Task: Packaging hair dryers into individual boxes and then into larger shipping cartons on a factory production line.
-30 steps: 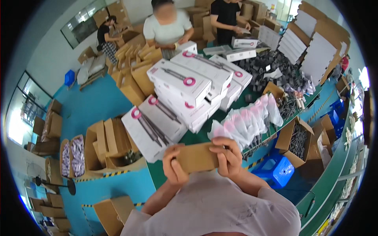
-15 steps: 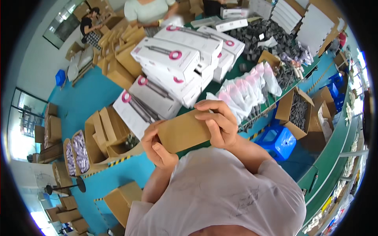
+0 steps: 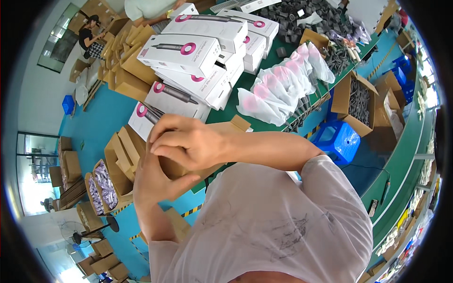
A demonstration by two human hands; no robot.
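Note:
A brown cardboard box [image 3: 229, 126] is held in front of my chest, with an end flap standing up at its right. My left hand [image 3: 153, 181] grips its left end, thumb stretched along the lower side. My right hand [image 3: 185, 141] reaches across to that same end, its curled fingers closed there beside the left fingers. The right forearm covers much of the box, and what the right fingertips pinch is hidden. Just beyond, white hair dryer boxes [image 3: 181, 52] are stacked on the green table [image 3: 225, 114].
Bagged hair dryers [image 3: 283, 82] lie in a row on the table, before a heap of black parts [image 3: 302, 28]. A blue stool [image 3: 337, 141] and a carton of grey cords [image 3: 359, 101] stand right. Open cartons [image 3: 120, 158] are at left. Another person [image 3: 146, 12] stands across the table.
The cardboard box has turned and moved left. My right hand has gone from its right end across to the left end. The view has shifted, and an end flap now shows.

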